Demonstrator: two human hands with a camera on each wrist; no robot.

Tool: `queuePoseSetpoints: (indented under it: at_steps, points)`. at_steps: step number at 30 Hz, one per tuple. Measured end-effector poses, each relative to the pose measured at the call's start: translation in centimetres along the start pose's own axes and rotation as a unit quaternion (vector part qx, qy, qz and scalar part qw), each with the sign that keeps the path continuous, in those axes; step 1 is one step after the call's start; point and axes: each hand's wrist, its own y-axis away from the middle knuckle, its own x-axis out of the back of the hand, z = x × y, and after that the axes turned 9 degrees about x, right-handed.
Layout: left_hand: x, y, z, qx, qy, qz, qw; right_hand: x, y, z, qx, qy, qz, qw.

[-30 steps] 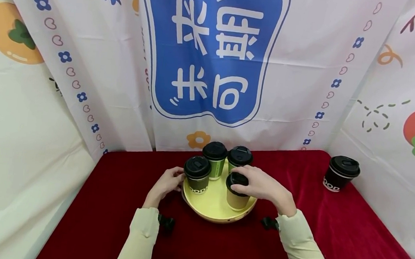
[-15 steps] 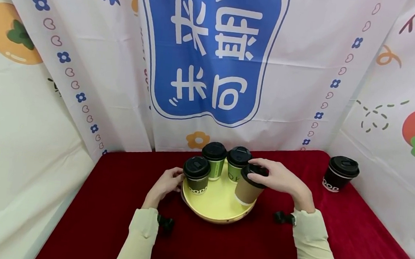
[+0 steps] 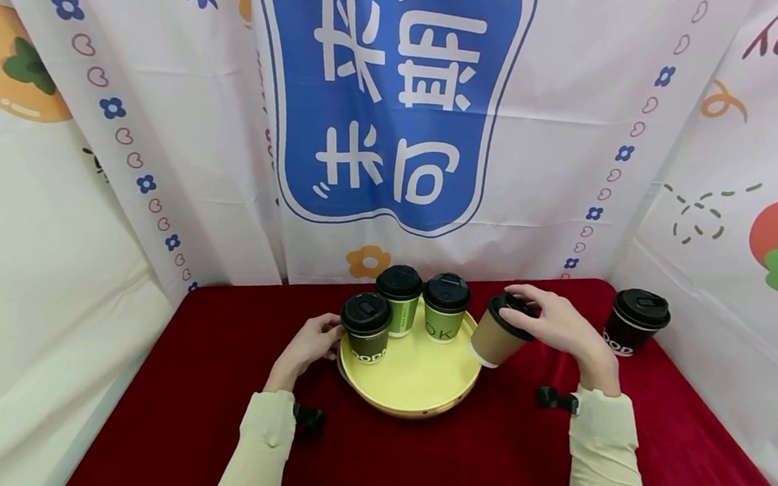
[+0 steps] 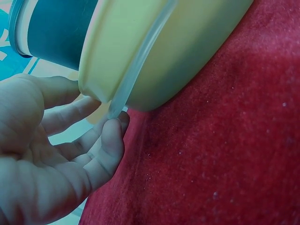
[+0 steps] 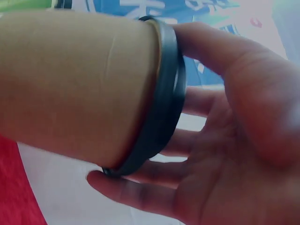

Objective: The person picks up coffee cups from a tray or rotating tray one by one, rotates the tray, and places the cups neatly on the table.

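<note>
My right hand (image 3: 555,323) holds a brown paper coffee cup (image 3: 496,339) by its black lid, fingers and thumb around the lid's edge. The tilted cup hangs at the right rim of the round yellow tray (image 3: 411,388); its brown side fills much of the right wrist view. My left hand (image 3: 313,342) is at the tray's left side. In the left wrist view its thumb and fingertips pinch a pale translucent strip (image 4: 136,65) along the tray's side. On the tray stand a dark green cup (image 3: 368,341) and two light green cups, one left (image 3: 402,315), one right (image 3: 443,323), all with black lids.
A black lidded cup (image 3: 634,324) stands at the far right of the red cloth-covered table (image 3: 222,406). Printed white curtains (image 3: 544,133) rise behind the table and at both sides.
My right hand has lifted the brown cup off the tray and carried it rightward, tilting it. The light green cup behind it shows more fully. My left hand stays at the tray.
</note>
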Motion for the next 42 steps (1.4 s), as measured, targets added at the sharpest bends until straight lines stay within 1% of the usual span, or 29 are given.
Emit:
queuePoseSetpoints:
  at_steps: [4, 9, 16, 24, 29, 38, 42]
  points:
    - [0.0, -0.2, -0.1, 0.004, 0.0, 0.001, 1.0, 0.6, 0.4, 1.0, -0.03, 0.007, 0.004, 0.9995]
    - [0.0, -0.2, -0.2, 0.006, -0.001, 0.002, 1.0, 1.2, 0.7, 2.1, -0.057, 0.021, 0.007, 0.9981]
    - [0.1, 0.0, 0.0, 0.009, -0.001, 0.004, 1.0, 1.7, 1.2, 3.4, -0.083, 0.035, 0.017, 0.9958]
    - [0.1, 0.0, 0.0, 0.009, 0.0, 0.004, 1.0, 1.8, 1.5, 5.0, -0.092, 0.042, 0.022, 0.9947]
    - [-0.1, -0.1, 0.0, 0.003, 0.0, -0.003, 1.0, 2.1, 1.9, 5.6, -0.097, 0.048, 0.026, 0.9938]
    - [-0.1, 0.0, 0.0, 0.007, 0.004, -0.006, 0.9999, 2.5, 2.4, 6.8, -0.105, 0.073, 0.053, 0.9904]
    - [0.1, 0.0, 0.0, 0.005, 0.005, -0.004, 1.0, 2.5, 2.3, 7.4, -0.101, 0.089, 0.068, 0.9886]
